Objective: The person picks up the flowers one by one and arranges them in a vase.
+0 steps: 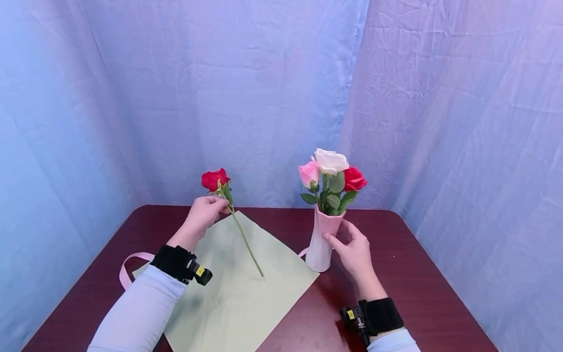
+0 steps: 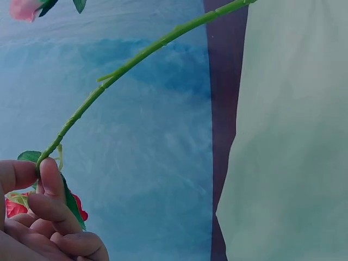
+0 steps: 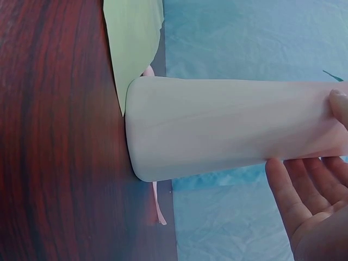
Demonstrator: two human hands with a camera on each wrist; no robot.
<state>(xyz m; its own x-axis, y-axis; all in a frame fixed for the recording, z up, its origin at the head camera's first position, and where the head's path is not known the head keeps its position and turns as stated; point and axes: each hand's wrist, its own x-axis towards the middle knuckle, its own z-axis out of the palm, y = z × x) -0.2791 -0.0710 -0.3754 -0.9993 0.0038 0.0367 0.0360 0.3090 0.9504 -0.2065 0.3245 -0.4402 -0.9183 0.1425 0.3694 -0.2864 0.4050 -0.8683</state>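
Observation:
Between thumb and index finger, my left hand (image 1: 205,213) pinches the green stem of a red rose (image 1: 215,180) just below its bloom. The stem (image 2: 163,41) slants down over the pale green wrapping paper (image 1: 228,278); in the left wrist view the bloom is partly hidden behind the fingers. My right hand (image 1: 355,247) grips a pink-and-white vase (image 1: 320,244) near its upper part, thumb on the front and fingers at the right side. Out of the vase rise a white rose (image 1: 331,161), a pink rose (image 1: 309,172) and another red rose (image 1: 354,179) with green leaves.
A pink ribbon (image 1: 125,274) loops out from under the paper on the left, and a bit of it shows beside the vase. The dark red-brown table (image 1: 418,274) ends at a blue cloth backdrop (image 1: 264,98).

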